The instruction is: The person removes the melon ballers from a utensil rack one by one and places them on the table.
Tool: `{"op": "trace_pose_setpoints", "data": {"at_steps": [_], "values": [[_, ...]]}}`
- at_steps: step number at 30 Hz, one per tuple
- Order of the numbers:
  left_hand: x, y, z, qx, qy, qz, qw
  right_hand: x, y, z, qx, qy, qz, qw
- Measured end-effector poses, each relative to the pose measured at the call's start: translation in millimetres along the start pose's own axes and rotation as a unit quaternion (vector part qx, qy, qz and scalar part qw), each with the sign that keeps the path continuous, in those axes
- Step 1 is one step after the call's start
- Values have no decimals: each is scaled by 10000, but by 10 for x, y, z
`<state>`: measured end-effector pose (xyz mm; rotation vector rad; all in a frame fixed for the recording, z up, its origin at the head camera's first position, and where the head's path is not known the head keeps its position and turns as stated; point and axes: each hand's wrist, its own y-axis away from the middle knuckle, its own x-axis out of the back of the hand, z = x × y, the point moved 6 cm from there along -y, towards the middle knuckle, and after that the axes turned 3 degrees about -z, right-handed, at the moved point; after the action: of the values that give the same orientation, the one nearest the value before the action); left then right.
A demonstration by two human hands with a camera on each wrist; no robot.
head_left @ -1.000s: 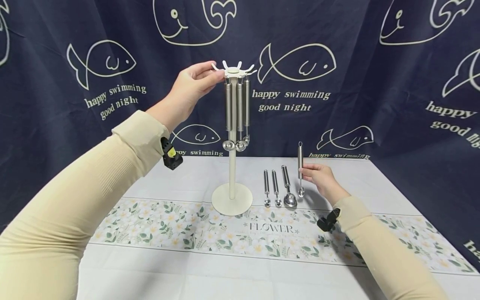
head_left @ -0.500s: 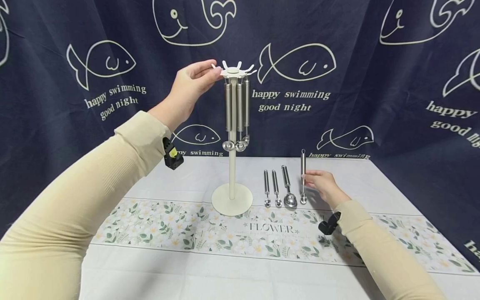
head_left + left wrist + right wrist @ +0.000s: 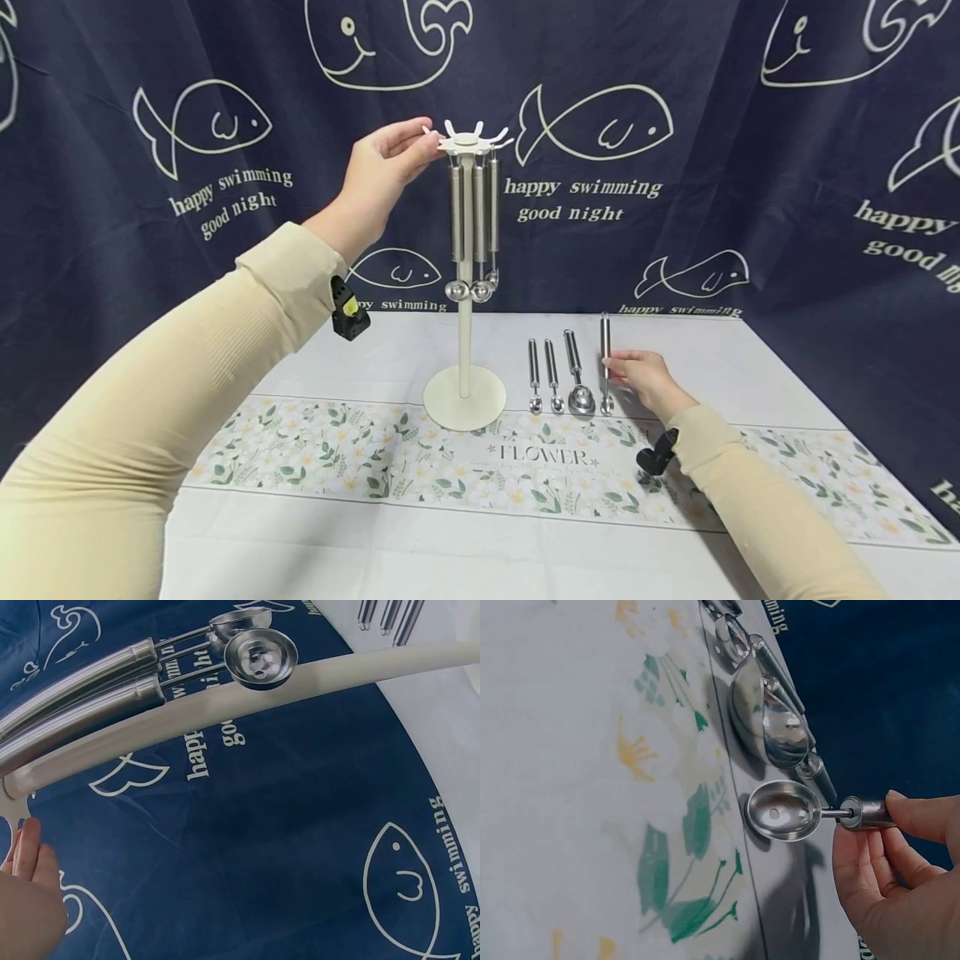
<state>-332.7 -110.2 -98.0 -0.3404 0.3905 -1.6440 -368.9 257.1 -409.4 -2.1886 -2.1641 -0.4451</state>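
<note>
My right hand [image 3: 643,377] pinches the handle of a small metal scoop [image 3: 784,810] between thumb and fingers. The scoop's bowl points down, at or just above the white cloth; I cannot tell if it touches. To its left lie a larger scoop [image 3: 581,400] and two smaller scoops, one small scoop [image 3: 557,404] next to the other small scoop [image 3: 535,403]. At the top of a cream hanging stand [image 3: 465,333], my left hand [image 3: 378,179] pinches a hook on its left side. Several metal scoops [image 3: 260,660] hang from the stand's other hooks.
A floral strip [image 3: 337,450] marked FLOWER crosses the white cloth [image 3: 465,542]. The stand's round base [image 3: 442,408] overlaps that strip. Behind the table hangs a dark blue curtain [image 3: 247,275] with fish drawings.
My right hand has lowered the small scoop toward the cloth, bringing it down in line with the other scoops. My left hand has shifted only slightly at the stand's top.
</note>
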Motion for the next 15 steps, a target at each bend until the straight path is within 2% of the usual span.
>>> {"op": "trace_pose_setpoints", "data": {"at_steps": [7,15], "values": [[20,-17,-30,-246,295,67,9992,-23,-38,37,-100,-157,99,9998],[8,-9,-35,-374,382,-20,9986,-24,-144,133,-386,-3,433,9983]]}}
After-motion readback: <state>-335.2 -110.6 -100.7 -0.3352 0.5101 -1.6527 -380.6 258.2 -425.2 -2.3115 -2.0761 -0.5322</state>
